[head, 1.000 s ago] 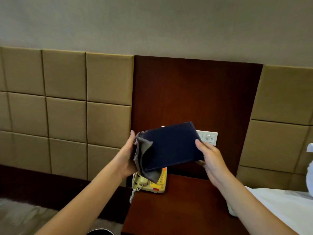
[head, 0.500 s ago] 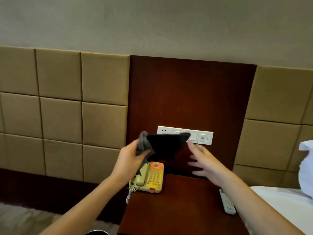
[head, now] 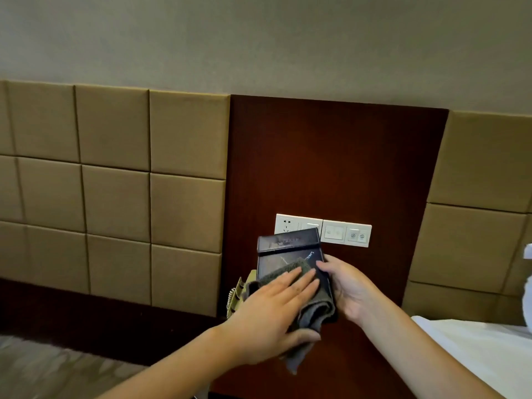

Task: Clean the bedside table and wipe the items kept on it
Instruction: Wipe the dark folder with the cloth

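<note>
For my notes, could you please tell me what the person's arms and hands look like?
Both forearms are bare, with no sleeves in view. The left hand and right hand wear no gloves; no ring, watch or bracelet shows.

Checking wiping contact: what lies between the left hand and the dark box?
The grey cloth, pressed flat under the left hand onto the dark box; head view.

dark navy folder (head: 288,243): upright, tilted back | grey cloth (head: 316,312): crumpled, draped over its lower face
</note>
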A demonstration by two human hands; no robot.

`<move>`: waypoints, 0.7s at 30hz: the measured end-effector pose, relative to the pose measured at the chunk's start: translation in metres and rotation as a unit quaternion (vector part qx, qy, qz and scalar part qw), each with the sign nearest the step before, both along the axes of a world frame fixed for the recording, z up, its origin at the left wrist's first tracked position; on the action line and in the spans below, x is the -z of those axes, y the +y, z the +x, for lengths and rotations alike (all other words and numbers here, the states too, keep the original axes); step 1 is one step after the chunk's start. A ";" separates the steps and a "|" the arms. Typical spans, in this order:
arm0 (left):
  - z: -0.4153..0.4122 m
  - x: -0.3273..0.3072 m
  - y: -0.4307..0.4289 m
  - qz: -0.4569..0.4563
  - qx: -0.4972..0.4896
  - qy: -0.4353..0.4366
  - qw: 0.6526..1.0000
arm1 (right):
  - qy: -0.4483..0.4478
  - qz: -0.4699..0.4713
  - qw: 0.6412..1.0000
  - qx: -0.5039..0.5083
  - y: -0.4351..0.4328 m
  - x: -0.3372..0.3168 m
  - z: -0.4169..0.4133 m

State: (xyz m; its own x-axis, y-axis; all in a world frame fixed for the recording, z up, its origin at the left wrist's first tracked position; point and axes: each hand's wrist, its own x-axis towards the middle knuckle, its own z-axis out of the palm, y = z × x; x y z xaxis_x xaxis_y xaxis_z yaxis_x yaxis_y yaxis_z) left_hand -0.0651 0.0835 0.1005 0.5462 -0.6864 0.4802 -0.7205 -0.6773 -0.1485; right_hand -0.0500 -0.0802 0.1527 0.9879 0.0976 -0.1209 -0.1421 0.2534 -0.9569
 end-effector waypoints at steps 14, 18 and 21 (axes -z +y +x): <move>0.020 0.000 -0.004 -0.017 -0.055 0.075 0.995 | -0.047 0.075 0.996 -0.006 0.013 0.019 -0.007; 0.056 -0.009 0.024 -0.071 -0.163 0.079 0.981 | -0.066 0.034 0.997 -0.029 0.012 0.018 -0.014; 0.055 -0.014 0.019 -0.126 -0.175 0.115 0.970 | -0.079 0.011 0.996 -0.038 0.015 0.014 -0.016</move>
